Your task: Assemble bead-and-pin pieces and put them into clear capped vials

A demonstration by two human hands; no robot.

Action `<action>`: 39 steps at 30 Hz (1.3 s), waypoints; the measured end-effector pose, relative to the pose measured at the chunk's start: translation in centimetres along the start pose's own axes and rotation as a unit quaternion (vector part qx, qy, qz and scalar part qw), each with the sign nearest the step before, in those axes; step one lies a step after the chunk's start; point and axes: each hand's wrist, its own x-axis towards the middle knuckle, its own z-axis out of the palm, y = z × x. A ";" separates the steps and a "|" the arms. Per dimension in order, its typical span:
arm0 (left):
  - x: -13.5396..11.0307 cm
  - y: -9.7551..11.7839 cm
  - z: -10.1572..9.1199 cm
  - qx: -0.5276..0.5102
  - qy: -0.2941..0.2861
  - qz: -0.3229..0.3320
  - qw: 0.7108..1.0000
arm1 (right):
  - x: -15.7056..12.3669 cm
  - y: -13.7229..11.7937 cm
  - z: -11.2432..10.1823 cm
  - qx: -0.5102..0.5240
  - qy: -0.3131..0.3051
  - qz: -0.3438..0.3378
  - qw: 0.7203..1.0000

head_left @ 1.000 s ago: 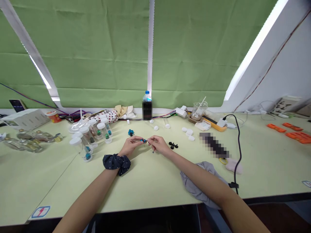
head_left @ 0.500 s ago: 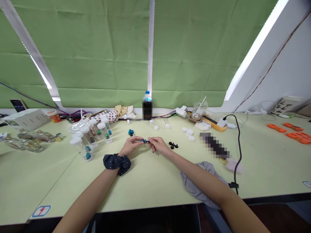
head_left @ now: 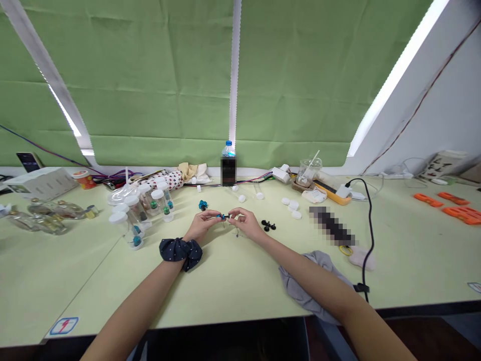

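Between my hands is a small blue-and-black part (head_left: 224,216), too small to name more closely. My left hand (head_left: 200,225) pinches its blue end with thumb and fingertips. At the black end, the fingertips of my right hand (head_left: 246,224) close on it. A thin metal piece (head_left: 237,234) lies on the table just below my right fingers. Several small blue pieces (head_left: 203,204) sit in a cluster beyond my left hand. To the right of my right hand is a group of small black pieces (head_left: 268,225).
Clear tubes (head_left: 163,203) with white caps stand at the left, blue or green pieces inside. Loose white caps (head_left: 293,204), a water bottle (head_left: 228,150) and a plastic cup (head_left: 310,170) are farther back. A black cable (head_left: 370,215) and grey cloth (head_left: 319,281) lie at the right.
My right fingers have shifted slightly right and lifted, showing more of the part's black end. The thin metal piece below them is now plainer to see. My left hand stays put.
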 end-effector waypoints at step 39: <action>0.0 -0.1 0.0 0.017 0.005 -0.005 1.000 | -0.2 0.2 0.1 -0.081 0.026 -0.052 0.995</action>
